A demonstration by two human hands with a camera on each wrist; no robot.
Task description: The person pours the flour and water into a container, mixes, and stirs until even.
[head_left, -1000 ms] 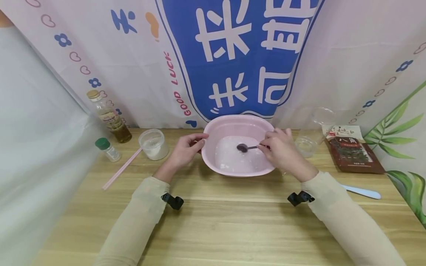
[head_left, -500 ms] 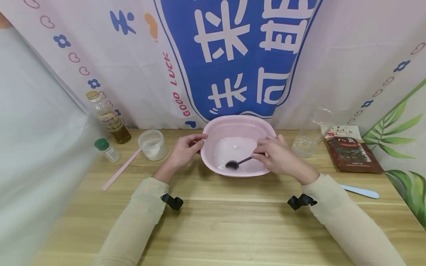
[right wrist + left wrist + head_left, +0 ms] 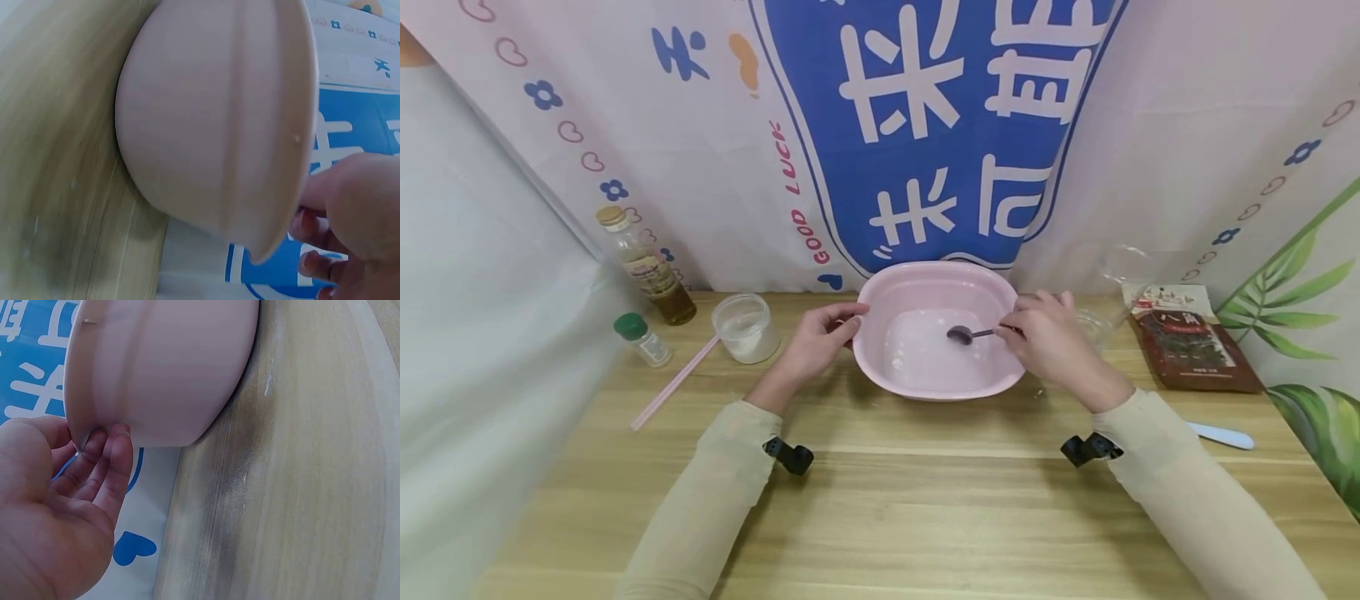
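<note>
A pink oval basin (image 3: 880, 375) stands on the wooden table against the backdrop, with whitish contents over its bottom. My left hand (image 3: 817, 340) pinches its left rim, thumb on top and fingers below, as the left wrist view shows. Inside the basin, a dark spoon (image 3: 960, 335) dips its bowl toward the whitish contents. My right hand (image 3: 1047, 337) pinches the spoon's handle above the right rim. From the right wrist, the basin wall (image 3: 187, 119) hides the spoon, and the curled fingers (image 3: 320, 265) show beyond the rim.
To the left are an oil bottle (image 3: 655, 279), a green-capped shaker (image 3: 642, 340), pink chopsticks (image 3: 674, 383) and a clear tub of white powder (image 3: 747, 328). To the right are a clear jar (image 3: 1096, 325), a brown spice packet (image 3: 1195, 342) and a light blue utensil handle (image 3: 1223, 435).
The spoon swept from the basin's middle to the near left, then back up and right, my right hand moving with it. My left hand has stayed on the rim.
</note>
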